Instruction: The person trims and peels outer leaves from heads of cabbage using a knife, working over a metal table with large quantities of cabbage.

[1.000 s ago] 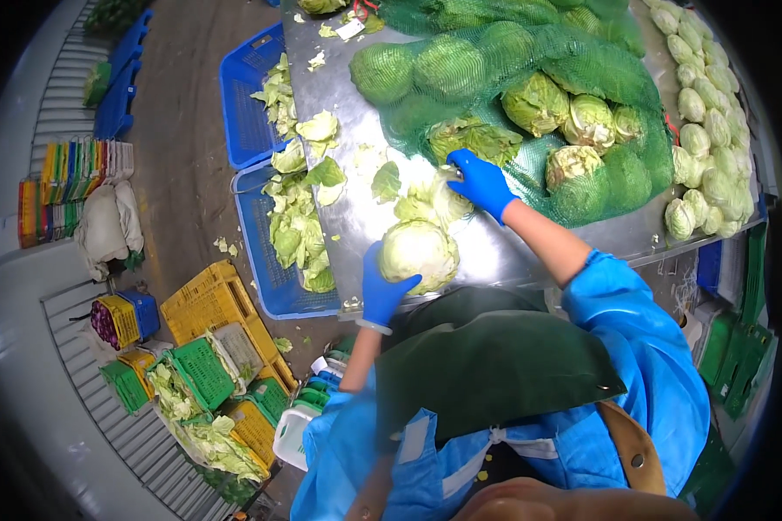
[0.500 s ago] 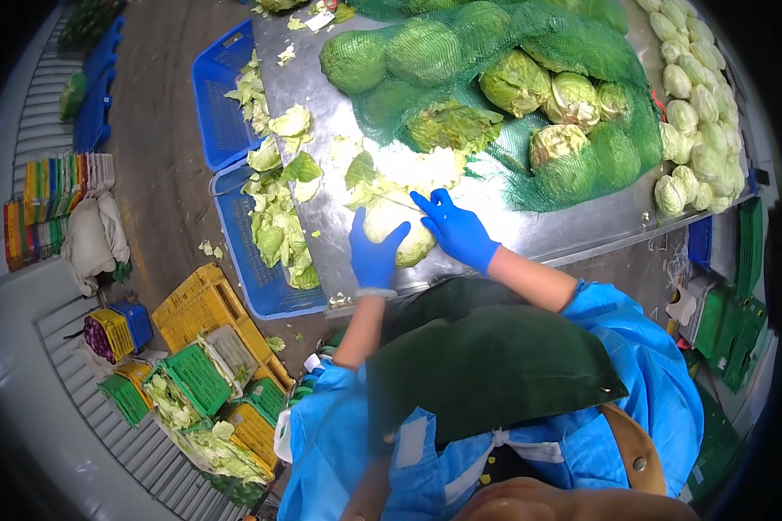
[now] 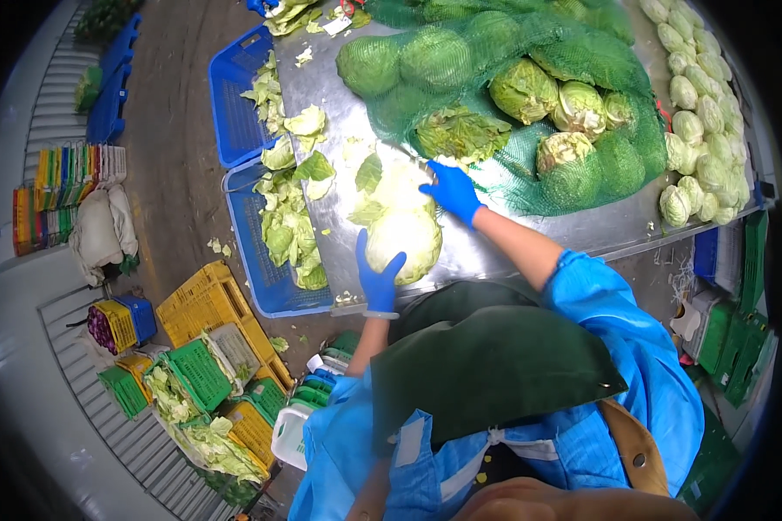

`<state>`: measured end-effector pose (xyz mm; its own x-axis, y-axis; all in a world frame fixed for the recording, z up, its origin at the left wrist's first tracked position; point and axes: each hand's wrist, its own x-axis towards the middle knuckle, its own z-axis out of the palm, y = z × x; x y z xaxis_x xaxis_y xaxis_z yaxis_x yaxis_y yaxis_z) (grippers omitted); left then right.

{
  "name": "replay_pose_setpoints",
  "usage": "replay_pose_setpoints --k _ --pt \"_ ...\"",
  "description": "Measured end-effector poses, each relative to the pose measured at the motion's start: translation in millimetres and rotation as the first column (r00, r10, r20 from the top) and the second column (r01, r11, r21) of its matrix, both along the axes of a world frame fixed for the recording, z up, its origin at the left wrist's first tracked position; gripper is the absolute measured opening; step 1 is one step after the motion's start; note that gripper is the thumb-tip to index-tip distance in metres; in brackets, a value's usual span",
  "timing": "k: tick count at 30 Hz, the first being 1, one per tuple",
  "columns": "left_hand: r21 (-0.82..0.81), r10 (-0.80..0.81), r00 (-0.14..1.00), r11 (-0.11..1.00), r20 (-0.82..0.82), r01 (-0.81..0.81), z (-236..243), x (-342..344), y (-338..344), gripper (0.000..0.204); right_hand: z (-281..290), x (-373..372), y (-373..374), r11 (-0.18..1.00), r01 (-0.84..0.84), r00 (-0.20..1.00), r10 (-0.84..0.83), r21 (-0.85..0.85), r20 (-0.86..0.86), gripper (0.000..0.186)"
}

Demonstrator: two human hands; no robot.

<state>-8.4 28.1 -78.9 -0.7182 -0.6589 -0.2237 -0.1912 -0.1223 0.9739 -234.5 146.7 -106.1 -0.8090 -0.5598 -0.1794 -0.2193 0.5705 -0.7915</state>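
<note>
My left hand, in a blue glove, grips the left and lower side of a pale trimmed cabbage on the steel table. Above and to its right, my gloved right hand is closed on what looks like a thin knife, faint against the bright surface, over loose pale leaves. A darker green leaf lies just left of them. Beyond my right hand, green mesh bags hold several cabbages, some with their tops exposed, such as the one at the middle.
Two blue crates with cut leaves sit along the table's left edge. Several pale trimmed cabbages are piled at the right. Stacked yellow and green crates stand at lower left. Another person's blue-gloved hand shows at the top.
My right hand came down onto the cabbage with a thin blade half a second ago and has now moved up and away over the loose leaves. My left hand stays on the cabbage.
</note>
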Motion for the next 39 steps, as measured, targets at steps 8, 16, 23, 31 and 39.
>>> replay_pose_setpoints --k 8,16,23,31,39 --pt "0.282 0.317 0.938 0.895 0.141 -0.345 -20 26 -7 0.082 79 6 -2 0.992 -0.121 0.956 0.124 0.03 -0.265 0.036" --pt "-0.061 -0.288 0.946 0.952 0.151 0.299 26 -27 -27 0.102 76 69 28 0.968 -0.197 0.98 0.197 -0.153 -0.012 0.039" --pt "-0.328 -0.094 0.928 0.918 0.359 0.22 33 -52 0 0.099 57 58 26 0.977 -0.205 0.974 0.209 0.059 -0.084 0.047" --pt "-0.207 -0.056 0.997 0.976 0.048 0.065 -9 -2 -9 0.096 27 23 9 0.998 -0.019 0.991 0.025 -0.052 0.129 0.053" --pt "0.561 0.384 0.904 0.713 0.189 -0.42 11 14 12 0.087 65 8 10 0.988 -0.127 0.966 0.142 0.086 -0.214 0.056"
